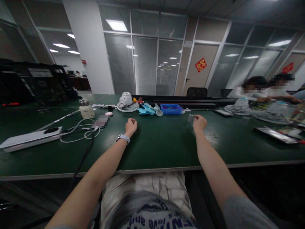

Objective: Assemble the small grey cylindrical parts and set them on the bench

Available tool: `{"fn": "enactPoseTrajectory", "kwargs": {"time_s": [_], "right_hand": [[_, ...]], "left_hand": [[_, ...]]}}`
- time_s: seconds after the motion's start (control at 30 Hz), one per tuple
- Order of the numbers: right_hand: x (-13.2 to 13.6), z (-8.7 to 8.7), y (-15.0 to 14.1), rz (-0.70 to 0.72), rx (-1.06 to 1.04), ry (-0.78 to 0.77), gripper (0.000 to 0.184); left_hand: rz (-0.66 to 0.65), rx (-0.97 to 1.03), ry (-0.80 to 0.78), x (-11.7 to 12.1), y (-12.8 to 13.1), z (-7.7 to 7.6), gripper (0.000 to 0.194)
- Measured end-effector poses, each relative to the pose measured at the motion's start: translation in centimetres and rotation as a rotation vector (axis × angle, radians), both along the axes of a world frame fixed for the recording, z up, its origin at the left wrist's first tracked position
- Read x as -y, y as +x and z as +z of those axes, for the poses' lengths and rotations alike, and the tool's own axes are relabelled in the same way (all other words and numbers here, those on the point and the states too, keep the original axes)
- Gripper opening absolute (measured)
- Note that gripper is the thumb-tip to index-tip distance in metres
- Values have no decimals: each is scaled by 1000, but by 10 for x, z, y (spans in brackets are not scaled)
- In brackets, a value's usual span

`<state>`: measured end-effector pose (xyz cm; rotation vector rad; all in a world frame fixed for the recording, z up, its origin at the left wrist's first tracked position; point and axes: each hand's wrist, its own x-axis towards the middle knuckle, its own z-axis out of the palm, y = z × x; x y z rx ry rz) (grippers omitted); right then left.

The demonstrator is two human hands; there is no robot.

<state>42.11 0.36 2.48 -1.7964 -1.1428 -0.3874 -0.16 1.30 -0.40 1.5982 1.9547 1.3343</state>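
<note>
Both my arms stretch forward over a dark green table (154, 143). My left hand (131, 125), with a watch on its wrist, rests on the table as a closed fist; nothing shows in it. My right hand (199, 122) is closed in a pinch on a small grey metal part (191, 118) held just above the table. Beyond my hands lie a white fan grille with its motor (126, 103), a light blue fan blade (147, 109) and a blue tray (171, 109) of small parts.
At the left lie a white power strip (30, 137), white cables (81, 130) and a small bottle (85, 109). Two other people sit at the far right among more fan parts (240, 108). A black rail (190, 101) runs along the table's back.
</note>
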Motion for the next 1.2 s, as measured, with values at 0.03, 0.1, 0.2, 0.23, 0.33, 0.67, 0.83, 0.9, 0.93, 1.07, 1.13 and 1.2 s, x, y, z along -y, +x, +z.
{"fn": "enactPoseTrajectory", "kwargs": {"time_s": [0.03,0.1,0.2,0.23,0.33,0.67,0.83,0.9,0.93,1.07,1.13,1.2], "right_hand": [[-1,-1,0,10,-6,2,32],[-1,-2,-1,30,-8,14,32],[0,-1,-1,35,-5,43,33],[0,0,-1,33,-5,49,33],[1,1,-2,31,-7,42,33],[-1,5,-1,51,10,-70,33],[-4,4,0,51,9,-128,34],[-4,3,-2,31,-7,-126,33],[-4,2,-3,17,-21,-117,33],[-1,-4,-8,-59,-119,-77,42],[1,-8,-9,-81,-193,-130,53],[3,-11,-7,-92,-253,-205,57]], "left_hand": [[0,-3,3,0,0,0,17],[-2,-4,6,-1,0,-1,18],[-9,-1,-5,-3,0,-2,20],[-11,1,-9,-3,0,-2,20],[-17,7,-12,-4,-1,-2,20],[-31,-1,-12,-4,-1,-3,20],[-29,-2,-21,-3,-1,-2,21],[-29,-6,-22,-2,0,-1,21],[-28,-10,-24,-2,0,-1,21],[-11,-41,-30,0,2,1,22],[-4,-48,-36,1,3,2,22],[-5,-41,-41,1,3,2,22]]}}
